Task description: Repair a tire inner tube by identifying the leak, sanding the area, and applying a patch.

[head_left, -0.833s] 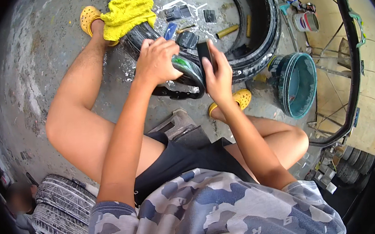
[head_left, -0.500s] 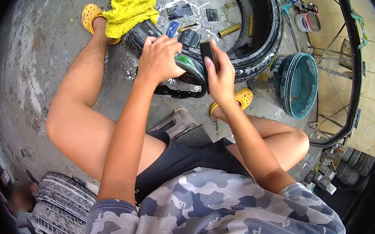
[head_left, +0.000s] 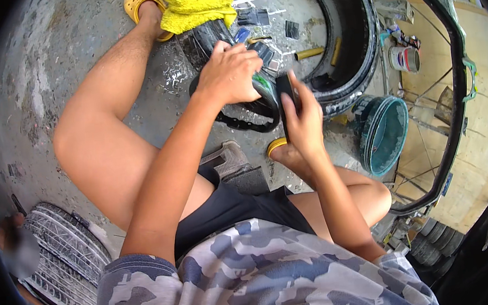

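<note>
My left hand (head_left: 230, 75) is closed over the top of a glossy black, rounded hollow housing (head_left: 248, 124) with an open frame along its near side. A bright green patch (head_left: 262, 83) shows on it beside my thumb. In my right hand (head_left: 306, 121), between thumb and fingers, is a flat black block (head_left: 285, 91), held upright against or very near the housing's right end. Whether the two touch I cannot tell. Behind my left hand, a yellow towel (head_left: 199, 5) is draped over a black tire (head_left: 371, 42) lying on the floor.
Inside the tire's ring lie dark scraps (head_left: 252, 17) and brownish tubes (head_left: 309, 53). To the right stand a teal bucket (head_left: 384, 134) of water and a small white pail (head_left: 404, 59), near a large black frame (head_left: 462, 75). More tires (head_left: 70, 255) and another person are at lower left.
The block in my right hand has shifted down along the housing's end. My left hand keeps its hold. The whole view has swung a little, and my right foot has drawn nearer.
</note>
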